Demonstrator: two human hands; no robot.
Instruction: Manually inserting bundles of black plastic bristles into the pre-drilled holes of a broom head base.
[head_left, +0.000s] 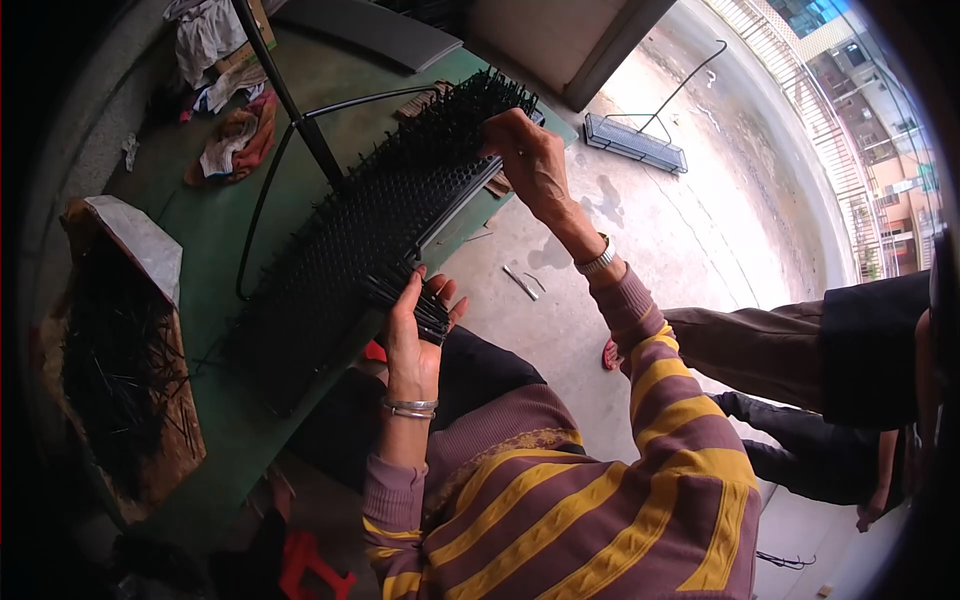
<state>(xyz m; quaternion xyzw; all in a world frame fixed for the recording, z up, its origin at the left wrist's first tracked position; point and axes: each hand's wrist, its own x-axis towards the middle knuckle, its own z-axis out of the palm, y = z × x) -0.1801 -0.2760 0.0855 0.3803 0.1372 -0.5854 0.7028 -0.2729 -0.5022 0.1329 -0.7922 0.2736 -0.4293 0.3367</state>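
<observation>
A long black perforated rack lies slanted across the green table. Short black pieces stand densely in the holes at its far end and along its far-left edge. Beside the rack's near right side, my left hand is closed around a bundle of thin black sticks, its fingertips pointing up. Over the rack's far right end, my right hand is closed with bent fingers pressed together. Whatever those fingers hold is hidden.
An open carton of loose black sticks stands at the left. A dark pole with a curved wire frame rises from the table. Cloths lie behind it. Another rack sits on the floor; people stand at the right.
</observation>
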